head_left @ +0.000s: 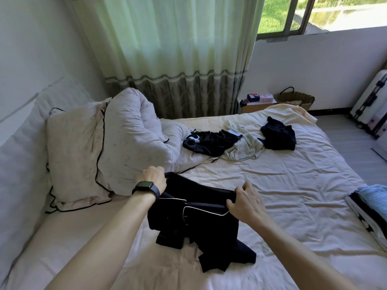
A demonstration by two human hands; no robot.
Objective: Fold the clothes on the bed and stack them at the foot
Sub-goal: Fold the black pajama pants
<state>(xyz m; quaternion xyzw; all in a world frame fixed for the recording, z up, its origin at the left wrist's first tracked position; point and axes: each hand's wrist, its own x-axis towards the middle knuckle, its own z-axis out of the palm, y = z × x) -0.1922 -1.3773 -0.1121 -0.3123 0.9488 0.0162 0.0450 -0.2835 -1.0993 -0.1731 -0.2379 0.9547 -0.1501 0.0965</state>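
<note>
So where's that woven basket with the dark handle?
In the head view, the woven basket sits upper right, beyond the cream-sheeted bed, between the small wooden side table and the white suitcase.

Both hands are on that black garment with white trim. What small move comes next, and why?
Probably pull the hands apart and spread it flat. The left hand and right hand each grip the top edge of the black garment, yet its lower part lies bunched on the bed, so a neat fold seems unlikely before smoothing.
</note>
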